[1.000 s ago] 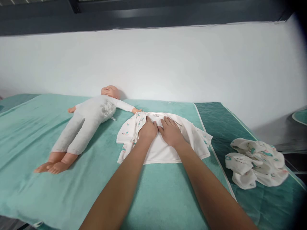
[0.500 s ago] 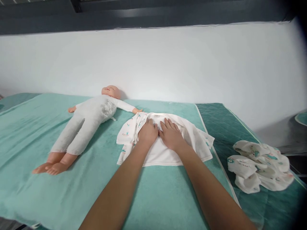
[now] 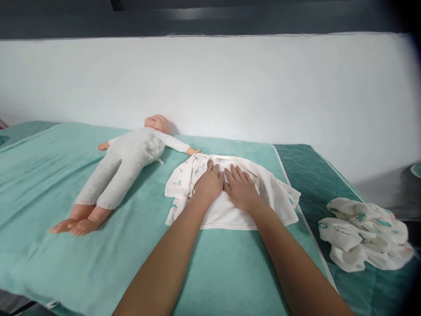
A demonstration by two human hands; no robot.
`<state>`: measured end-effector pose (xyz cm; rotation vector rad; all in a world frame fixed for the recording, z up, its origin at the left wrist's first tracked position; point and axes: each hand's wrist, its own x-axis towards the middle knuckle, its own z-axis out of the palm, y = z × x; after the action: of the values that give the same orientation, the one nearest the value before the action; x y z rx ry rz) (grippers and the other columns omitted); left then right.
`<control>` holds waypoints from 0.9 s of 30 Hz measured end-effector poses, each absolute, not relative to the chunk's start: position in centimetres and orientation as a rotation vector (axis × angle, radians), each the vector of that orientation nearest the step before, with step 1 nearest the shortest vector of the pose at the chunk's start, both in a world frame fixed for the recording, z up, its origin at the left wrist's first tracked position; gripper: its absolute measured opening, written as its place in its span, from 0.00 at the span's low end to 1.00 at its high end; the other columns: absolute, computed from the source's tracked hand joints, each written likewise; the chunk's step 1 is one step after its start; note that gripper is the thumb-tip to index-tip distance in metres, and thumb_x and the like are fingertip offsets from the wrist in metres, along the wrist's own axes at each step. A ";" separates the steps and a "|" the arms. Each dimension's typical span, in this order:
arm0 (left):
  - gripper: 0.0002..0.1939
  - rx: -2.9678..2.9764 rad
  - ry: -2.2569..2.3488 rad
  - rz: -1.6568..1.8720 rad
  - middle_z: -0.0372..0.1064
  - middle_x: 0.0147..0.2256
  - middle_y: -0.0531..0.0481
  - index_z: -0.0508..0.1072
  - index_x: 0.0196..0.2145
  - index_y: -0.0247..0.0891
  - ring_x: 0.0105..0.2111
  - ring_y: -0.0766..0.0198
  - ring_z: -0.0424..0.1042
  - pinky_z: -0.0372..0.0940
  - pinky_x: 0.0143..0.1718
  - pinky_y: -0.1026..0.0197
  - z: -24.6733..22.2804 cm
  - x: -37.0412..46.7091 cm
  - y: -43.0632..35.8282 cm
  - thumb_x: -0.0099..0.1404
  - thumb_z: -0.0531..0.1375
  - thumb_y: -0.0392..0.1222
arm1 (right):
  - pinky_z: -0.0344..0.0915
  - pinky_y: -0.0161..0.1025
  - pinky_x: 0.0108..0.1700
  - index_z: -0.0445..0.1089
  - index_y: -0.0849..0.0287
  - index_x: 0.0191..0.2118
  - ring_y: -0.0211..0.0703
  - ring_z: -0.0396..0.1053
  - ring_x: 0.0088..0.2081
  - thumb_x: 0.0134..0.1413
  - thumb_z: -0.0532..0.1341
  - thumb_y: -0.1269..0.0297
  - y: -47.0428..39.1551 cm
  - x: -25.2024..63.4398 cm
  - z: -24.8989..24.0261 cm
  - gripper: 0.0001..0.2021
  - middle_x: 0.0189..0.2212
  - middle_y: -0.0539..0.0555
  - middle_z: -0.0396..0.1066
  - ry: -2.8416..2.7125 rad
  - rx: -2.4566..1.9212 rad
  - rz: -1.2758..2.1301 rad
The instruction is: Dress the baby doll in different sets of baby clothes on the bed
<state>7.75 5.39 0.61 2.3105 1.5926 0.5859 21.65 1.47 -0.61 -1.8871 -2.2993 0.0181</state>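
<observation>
A small white baby shirt (image 3: 226, 215) with a coloured print lies spread open on the green cover, its neck label toward the wall. My left hand (image 3: 209, 183) rests flat on the inside of the shirt, left of its middle, fingers stretched out. Right beside it, my right hand (image 3: 241, 188) lies palm down on the same cloth with its fingers spread. Neither hand grips the fabric. To the left, a baby doll (image 3: 131, 151) in a white body suit lies on its back, one hand reaching close to the shirt's upper edge.
A crumpled bundle of printed white cloth (image 3: 368, 235) sits at the right on a darker green quilted cover (image 3: 296, 166). The light green cover (image 3: 49, 175) stretches beneath the doll and shirt. Behind stands a white wall (image 3: 210, 87) with a dark band above.
The whole view has shifted slightly, so everything appears a little farther right. Both hands stay on the shirt, with hardly any movement over the cloth.
</observation>
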 end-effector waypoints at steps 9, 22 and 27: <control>0.16 2.127 1.680 1.003 0.75 0.49 0.49 0.73 0.49 0.42 0.46 0.59 0.74 0.66 0.52 0.57 3.9 6.4 4.3 0.70 0.50 0.39 | 0.45 0.54 0.67 0.53 0.63 0.68 0.55 0.41 0.71 0.69 0.44 0.51 1.4 21.6 -0.6 0.30 0.71 0.63 0.44 -2.256 -1.875 0.035; 0.34 2.088 1.756 0.648 0.58 0.64 0.47 0.59 0.63 0.43 0.64 0.52 0.57 0.56 0.63 0.49 3.7 -3.7 1.5 0.60 0.59 0.45 | 0.44 0.52 0.69 0.53 0.62 0.68 0.51 0.41 0.71 0.68 0.45 0.51 1.5 21.5 -0.3 0.30 0.71 0.59 0.43 -2.218 -1.907 0.151; 0.38 2.043 1.658 0.658 0.50 0.68 0.46 0.60 0.63 0.41 0.67 0.52 0.51 0.51 0.66 0.52 3.4 -4.7 0.5 0.55 0.63 0.42 | 0.44 0.55 0.68 0.56 0.63 0.66 0.54 0.43 0.71 0.67 0.48 0.53 1.5 21.6 -0.1 0.28 0.70 0.60 0.47 -2.193 -1.877 0.174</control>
<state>-4.74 0.52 3.44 2.0431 1.6578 0.6580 21.60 1.52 -0.08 -1.8774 -2.1932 0.1736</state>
